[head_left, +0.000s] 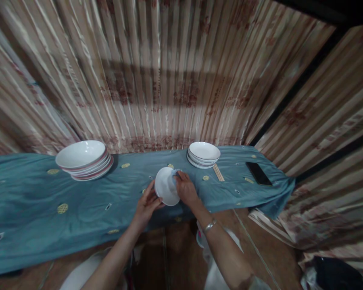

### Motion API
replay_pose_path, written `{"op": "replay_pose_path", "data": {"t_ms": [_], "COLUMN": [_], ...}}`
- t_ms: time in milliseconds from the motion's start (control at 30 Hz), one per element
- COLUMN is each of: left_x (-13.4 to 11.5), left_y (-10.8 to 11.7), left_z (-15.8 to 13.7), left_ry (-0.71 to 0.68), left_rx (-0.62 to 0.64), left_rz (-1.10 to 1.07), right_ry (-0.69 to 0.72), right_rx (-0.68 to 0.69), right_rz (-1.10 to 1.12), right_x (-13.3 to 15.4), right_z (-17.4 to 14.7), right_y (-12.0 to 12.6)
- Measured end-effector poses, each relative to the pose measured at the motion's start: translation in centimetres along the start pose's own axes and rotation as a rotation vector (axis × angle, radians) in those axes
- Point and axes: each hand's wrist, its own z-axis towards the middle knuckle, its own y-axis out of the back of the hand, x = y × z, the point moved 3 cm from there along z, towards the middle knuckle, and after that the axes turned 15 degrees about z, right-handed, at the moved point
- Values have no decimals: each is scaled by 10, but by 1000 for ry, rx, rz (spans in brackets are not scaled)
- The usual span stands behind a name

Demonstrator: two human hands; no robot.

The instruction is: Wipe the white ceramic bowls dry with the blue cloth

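My left hand (145, 205) grips the lower left rim of a small white plate (165, 186), held tilted on edge above the blue cloth (78, 205). My right hand (186, 189) presses a small light blue cloth (176, 173) against the plate's right side, and a metal bangle sits on that wrist. Just behind the plate stands a stack of small white plates (203, 154). A stack of larger white bowls with red rims (84, 159) stands at the far left.
A pair of wooden chopsticks (218, 172) lies right of the small stack. A black phone (259, 173) rests near the cloth's right end. Striped curtains (169, 72) hang behind. A dark bag (335, 274) sits at the lower right.
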Motion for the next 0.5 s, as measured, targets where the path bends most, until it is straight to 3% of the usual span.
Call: {"op": "replay_pose_path", "data": {"t_ms": [133,300,400,500], "left_x": [0,-2,-3,-3], "left_y": [0,-1,1,4], "left_z": [1,0,0,-1], "left_ry": [17,32,34,44], "left_rx": [-34,-51,-53,-56], "left_rz": [-34,-76,-91,-118], "right_ry": [4,5,-26,-137], "right_rx": [48,98,141,202], "right_rz": [-32,110,332,728], "right_x": [-2,5,16,27], "right_z": [-19,-39,-44,-43], "right_y": [2,4,3,5]}}
